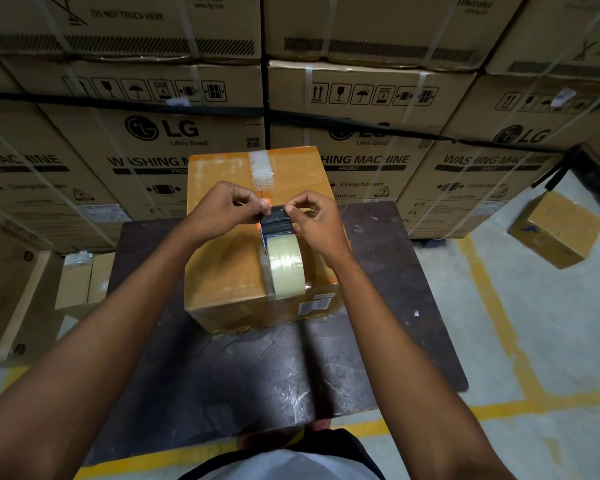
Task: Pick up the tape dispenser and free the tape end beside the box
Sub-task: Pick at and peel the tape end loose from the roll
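Note:
A tape dispenser [280, 251] with a dark cutter head and a pale roll of tape is held above a brown cardboard box [222, 258] on a dark table [378, 306]. My left hand [227, 206] pinches at the front of the cutter head with thumb and forefinger. My right hand [314, 218] grips the head's right side, its fingertips also pinching at the toothed edge. The tape end itself is too small to make out between the fingers. A strip of clear tape [262, 168] runs along the far part of the box's top seam.
Stacked washing-machine cartons [153, 133] form a wall right behind the table. A small brown box [556, 232] lies on the concrete floor at right, beside yellow floor lines [492, 306]. More cartons [11, 289] stand at the left of the table.

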Demonstrator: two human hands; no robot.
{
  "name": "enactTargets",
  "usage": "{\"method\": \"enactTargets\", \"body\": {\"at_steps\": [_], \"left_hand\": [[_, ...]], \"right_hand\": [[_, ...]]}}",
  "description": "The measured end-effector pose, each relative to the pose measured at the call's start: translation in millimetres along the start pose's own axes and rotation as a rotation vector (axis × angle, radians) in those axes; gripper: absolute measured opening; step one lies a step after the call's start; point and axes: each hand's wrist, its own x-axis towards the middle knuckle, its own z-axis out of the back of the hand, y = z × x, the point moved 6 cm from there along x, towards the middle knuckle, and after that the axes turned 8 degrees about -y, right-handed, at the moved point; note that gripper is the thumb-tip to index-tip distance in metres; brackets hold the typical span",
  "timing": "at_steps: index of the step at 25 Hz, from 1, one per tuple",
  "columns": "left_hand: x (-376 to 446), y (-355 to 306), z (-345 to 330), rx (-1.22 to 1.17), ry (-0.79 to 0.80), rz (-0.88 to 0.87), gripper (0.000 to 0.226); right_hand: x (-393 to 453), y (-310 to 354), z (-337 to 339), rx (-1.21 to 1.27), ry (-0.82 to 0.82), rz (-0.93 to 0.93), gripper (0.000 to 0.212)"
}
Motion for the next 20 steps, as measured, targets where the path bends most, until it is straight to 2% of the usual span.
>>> {"method": "enactTargets", "body": {"at_steps": [5,13,18,20], "left_hand": [[-8,4,-3,-0.079,-0.065,-0.008,0.018],[-3,14,-12,-0.15,-0.158,0.065,0.012],[-3,13,-13,-0.177,-0.157,0.098,0.013],[-13,11,-13,-0.244,-0.225,0.142,0.015]], "right_hand": [[3,-3,4,-0.004,-0.014,-0.024,0.026],[4,11,6,0.06,0.036,-0.083,0.022],[15,16,4,-0.14,0.102,0.052,0.011],[18,14,3,-0.151,0.124,0.041,0.014]]}}
